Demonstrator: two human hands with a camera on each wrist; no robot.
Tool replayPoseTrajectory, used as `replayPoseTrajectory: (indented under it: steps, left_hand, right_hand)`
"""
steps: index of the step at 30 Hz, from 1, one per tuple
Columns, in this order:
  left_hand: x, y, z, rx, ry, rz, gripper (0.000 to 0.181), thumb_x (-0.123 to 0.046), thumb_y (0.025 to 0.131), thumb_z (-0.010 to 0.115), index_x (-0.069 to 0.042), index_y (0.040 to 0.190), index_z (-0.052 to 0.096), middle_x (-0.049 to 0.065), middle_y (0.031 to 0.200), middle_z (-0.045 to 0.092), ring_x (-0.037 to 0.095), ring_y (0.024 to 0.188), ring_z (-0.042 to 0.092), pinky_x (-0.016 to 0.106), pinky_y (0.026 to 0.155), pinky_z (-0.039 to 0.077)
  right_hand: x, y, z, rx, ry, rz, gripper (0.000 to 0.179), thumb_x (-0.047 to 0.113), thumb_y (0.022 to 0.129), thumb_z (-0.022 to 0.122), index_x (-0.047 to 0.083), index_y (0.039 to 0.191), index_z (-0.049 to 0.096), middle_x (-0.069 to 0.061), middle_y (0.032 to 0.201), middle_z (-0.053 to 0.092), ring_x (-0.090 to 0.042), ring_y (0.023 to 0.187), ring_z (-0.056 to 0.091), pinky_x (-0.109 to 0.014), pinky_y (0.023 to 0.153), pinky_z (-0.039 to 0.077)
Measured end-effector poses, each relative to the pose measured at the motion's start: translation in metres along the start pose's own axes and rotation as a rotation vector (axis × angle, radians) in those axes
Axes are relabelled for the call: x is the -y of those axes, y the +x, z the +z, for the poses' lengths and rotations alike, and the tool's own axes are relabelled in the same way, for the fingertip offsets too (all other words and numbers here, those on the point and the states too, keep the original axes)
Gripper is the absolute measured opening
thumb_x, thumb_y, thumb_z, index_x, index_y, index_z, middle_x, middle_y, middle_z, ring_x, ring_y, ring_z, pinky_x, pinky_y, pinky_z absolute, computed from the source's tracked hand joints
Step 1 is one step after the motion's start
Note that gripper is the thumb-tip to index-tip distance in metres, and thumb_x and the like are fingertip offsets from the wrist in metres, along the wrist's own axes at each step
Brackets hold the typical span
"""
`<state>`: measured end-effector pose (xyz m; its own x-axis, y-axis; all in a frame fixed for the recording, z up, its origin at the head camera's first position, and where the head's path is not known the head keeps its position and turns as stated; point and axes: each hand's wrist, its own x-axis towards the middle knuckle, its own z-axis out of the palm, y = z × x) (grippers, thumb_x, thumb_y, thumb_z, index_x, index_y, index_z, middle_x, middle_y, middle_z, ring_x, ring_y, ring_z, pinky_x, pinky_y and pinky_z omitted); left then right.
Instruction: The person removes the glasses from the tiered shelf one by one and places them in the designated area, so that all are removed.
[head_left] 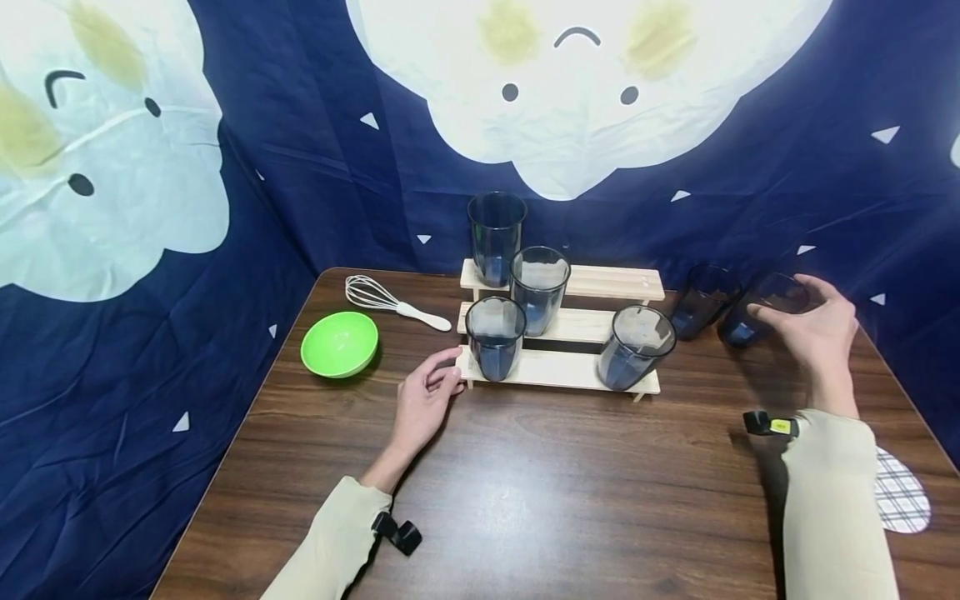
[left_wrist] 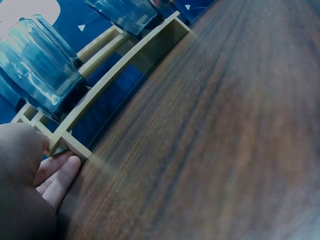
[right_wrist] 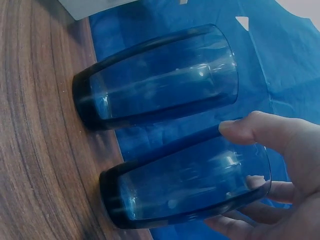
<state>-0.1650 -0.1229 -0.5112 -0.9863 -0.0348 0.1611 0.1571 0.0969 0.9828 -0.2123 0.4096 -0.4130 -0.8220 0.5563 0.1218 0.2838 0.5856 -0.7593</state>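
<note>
My left hand [head_left: 423, 407] grips the front left end of a three-step wooden rack [head_left: 558, 369], its fingers around the corner beside a short leg [left_wrist: 76, 145]. Over at the right, my right hand [head_left: 825, 333] holds a dark tinted glass [right_wrist: 185, 185] near its rim, thumb on one side and fingers on the other. That glass stands upright on the table, close to a second tinted glass [right_wrist: 160, 80]. On the rack's front step are a glass at the left [head_left: 495, 337] and a glass at the right [head_left: 633, 350]. The middle step bears a glass [head_left: 538, 292], the back step another glass [head_left: 497, 237].
A green bowl [head_left: 340, 344] and a white whisk [head_left: 405, 308] lie left of the rack on the brown wooden table [head_left: 525, 483]. Under my right forearm's outer side shows a checked rounded piece [head_left: 902, 492]. Blue cloth [head_left: 300, 183] with cloud prints hangs behind and at the sides.
</note>
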Motion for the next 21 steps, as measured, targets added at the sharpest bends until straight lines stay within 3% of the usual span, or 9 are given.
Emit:
replayPoseTrajectory:
  steps: [5, 7, 10, 13, 21]
  left_hand:
    - [-0.0006, 0.0009, 0.0013, 0.001, 0.0, 0.0, 0.033, 0.006, 0.107, 0.068, 0.002, 0.139, 0.073, 0.029, 0.117, 0.08, 0.044, 0.102, 0.081, 0.027, 0.086, 0.072]
    - [-0.0007, 0.0009, 0.0016, 0.002, -0.001, -0.001, 0.033, 0.006, 0.107, 0.069, 0.002, 0.139, 0.073, 0.028, 0.117, 0.08, 0.044, 0.102, 0.081, 0.028, 0.086, 0.072]
    - [-0.0006, 0.0008, 0.0015, 0.004, 0.001, -0.001, 0.033, 0.006, 0.107, 0.069, 0.002, 0.14, 0.073, 0.029, 0.117, 0.08, 0.045, 0.102, 0.081, 0.028, 0.086, 0.072]
    - [-0.0004, 0.0004, 0.0007, -0.001, 0.003, 0.001, 0.033, 0.005, 0.107, 0.069, 0.001, 0.139, 0.074, 0.029, 0.115, 0.08, 0.045, 0.101, 0.081, 0.029, 0.086, 0.072]
    - [-0.0004, 0.0, 0.0001, 0.0, 0.005, -0.002, 0.033, 0.006, 0.107, 0.069, 0.002, 0.139, 0.073, 0.029, 0.117, 0.079, 0.046, 0.103, 0.08, 0.03, 0.087, 0.072]
  right_hand:
    - [-0.002, 0.0005, 0.0, 0.018, -0.03, -0.002, 0.088, 0.029, 0.089, 0.093, 0.011, 0.165, 0.053, -0.011, 0.15, 0.065, 0.004, 0.114, 0.054, -0.018, 0.116, 0.046]
    - [-0.002, 0.0002, -0.0011, 0.03, -0.045, -0.013, 0.089, 0.029, 0.09, 0.092, 0.008, 0.166, 0.051, -0.018, 0.156, 0.063, -0.008, 0.124, 0.058, -0.022, 0.121, 0.046]
    - [-0.0012, -0.0015, -0.0033, 0.06, -0.069, -0.044, 0.09, 0.029, 0.093, 0.089, 0.004, 0.168, 0.046, -0.027, 0.16, 0.057, -0.032, 0.138, 0.056, -0.039, 0.13, 0.044]
    - [0.0008, -0.0025, -0.0039, 0.088, -0.081, -0.066, 0.093, 0.031, 0.094, 0.088, 0.002, 0.169, 0.041, -0.03, 0.161, 0.054, -0.043, 0.142, 0.05, -0.052, 0.132, 0.041]
    - [0.0014, -0.003, -0.0034, 0.108, -0.065, -0.075, 0.093, 0.029, 0.096, 0.087, 0.002, 0.17, 0.039, -0.029, 0.165, 0.051, -0.047, 0.145, 0.048, -0.057, 0.132, 0.04]
